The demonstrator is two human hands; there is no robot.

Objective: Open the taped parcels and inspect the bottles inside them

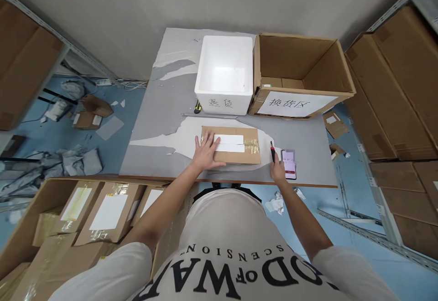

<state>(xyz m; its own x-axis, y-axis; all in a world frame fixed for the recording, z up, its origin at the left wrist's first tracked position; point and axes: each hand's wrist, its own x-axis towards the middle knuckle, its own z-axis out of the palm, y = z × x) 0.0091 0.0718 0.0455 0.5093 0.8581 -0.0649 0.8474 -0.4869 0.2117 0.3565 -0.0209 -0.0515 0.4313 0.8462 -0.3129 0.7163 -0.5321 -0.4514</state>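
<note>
A taped cardboard box (236, 157) with white paper labels lies flat on the table in front of me. My left hand (206, 153) rests spread on its left end, fingers apart on the lid and label. To the right of the box, my right hand (277, 169) is closed around a utility knife (273, 152) with a red and black handle, its tip pointing away from me. The knife is apart from the box. Close by the right hand lies a phone (289, 164) with its screen lit.
Behind the box stand a white foam box (224, 102) and a large open carton (299, 105), both with handwritten signs. A yellow and black cutter (197, 106) lies by the foam box. At my left, a big carton (54, 181) holds several taped boxes. Shelves with cartons (393, 86) flank the right.
</note>
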